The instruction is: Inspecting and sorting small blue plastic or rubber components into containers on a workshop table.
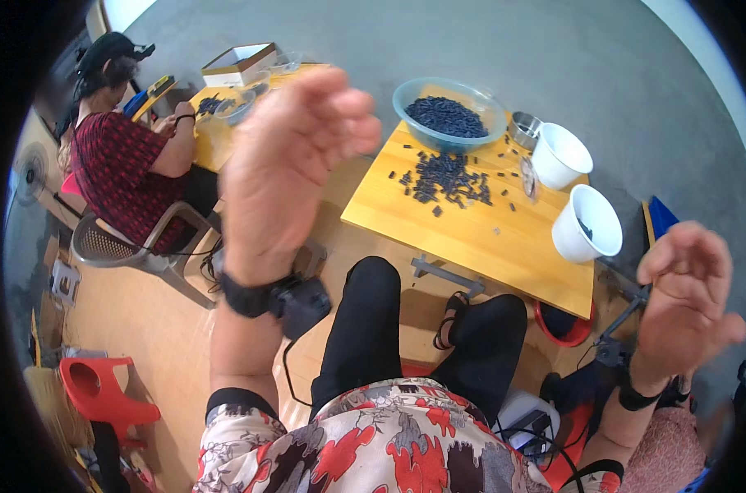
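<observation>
Both of my hands are raised with nothing in them. My left hand [295,156] is up in front of the near left of the scene, its fingers loosely bent and apart, a little blurred. A black strap with a small dark device [303,306] is round that wrist. Off the table's right side, my right hand [687,296] has its palm showing, with thumb and fingers apart. Small black pieces [447,179] lie scattered on the yellow wooden table [504,238], nearest to neither hand. Behind them, a clear bluish basin [422,135] holds a heap of similar black pieces [447,117].
Two white buckets [560,168] stand at the table's right, beside a metal bowl [524,130]. A red basin [566,329] is under that corner. Left, a person in a dark red shirt [118,164] sits working at another table. A red stool [110,398] stands lower left.
</observation>
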Demonstrator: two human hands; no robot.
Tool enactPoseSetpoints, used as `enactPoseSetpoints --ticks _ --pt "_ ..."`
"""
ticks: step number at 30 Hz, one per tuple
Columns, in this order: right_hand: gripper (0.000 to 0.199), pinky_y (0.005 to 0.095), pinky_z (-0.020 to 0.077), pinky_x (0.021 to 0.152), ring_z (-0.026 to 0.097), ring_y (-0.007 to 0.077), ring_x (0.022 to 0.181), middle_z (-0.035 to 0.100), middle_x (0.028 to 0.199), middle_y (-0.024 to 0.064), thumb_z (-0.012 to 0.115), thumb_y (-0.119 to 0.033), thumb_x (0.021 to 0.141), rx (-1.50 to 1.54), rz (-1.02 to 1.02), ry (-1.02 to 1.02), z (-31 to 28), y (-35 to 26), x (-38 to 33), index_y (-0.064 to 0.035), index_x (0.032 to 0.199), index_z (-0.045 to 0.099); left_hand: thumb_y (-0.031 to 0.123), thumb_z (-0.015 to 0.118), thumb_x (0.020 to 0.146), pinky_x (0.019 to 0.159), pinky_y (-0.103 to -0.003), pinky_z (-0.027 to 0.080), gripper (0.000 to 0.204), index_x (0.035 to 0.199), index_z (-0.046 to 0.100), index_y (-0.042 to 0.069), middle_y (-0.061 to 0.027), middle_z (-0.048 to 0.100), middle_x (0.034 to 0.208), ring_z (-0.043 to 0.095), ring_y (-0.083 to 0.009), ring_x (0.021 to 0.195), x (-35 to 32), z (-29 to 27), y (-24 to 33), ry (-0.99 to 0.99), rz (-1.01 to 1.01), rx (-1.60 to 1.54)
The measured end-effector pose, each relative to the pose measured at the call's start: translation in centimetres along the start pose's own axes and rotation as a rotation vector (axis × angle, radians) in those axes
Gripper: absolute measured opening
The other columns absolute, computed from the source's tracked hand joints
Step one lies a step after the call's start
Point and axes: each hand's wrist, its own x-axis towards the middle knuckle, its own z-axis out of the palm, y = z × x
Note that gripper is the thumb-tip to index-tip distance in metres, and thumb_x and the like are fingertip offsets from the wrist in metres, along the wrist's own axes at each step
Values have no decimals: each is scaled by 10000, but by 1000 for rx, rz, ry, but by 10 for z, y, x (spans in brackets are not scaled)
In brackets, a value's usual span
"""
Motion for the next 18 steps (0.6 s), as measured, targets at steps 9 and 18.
enactPoseSetpoints --ticks 9,18 --pt "244 242 490 675 592 104 724 626 868 84 516 -110 889 25 689 -272 78 137 -72 9 1101 543 220 507 915 725 -271 487 227 995 579 19 -60 632 863 601 -136 755 -12 -48 -100 366 -386 173" --pt "460 211 447 609 533 52 669 587 751 15 666 -246 833 342 856 -306 169 176 -130 58 1136 501 180 519 917 717 -263 484 210 1005 593 4 -70 639 868 607 -137 751 -32 -25 -145 320 -401 169"
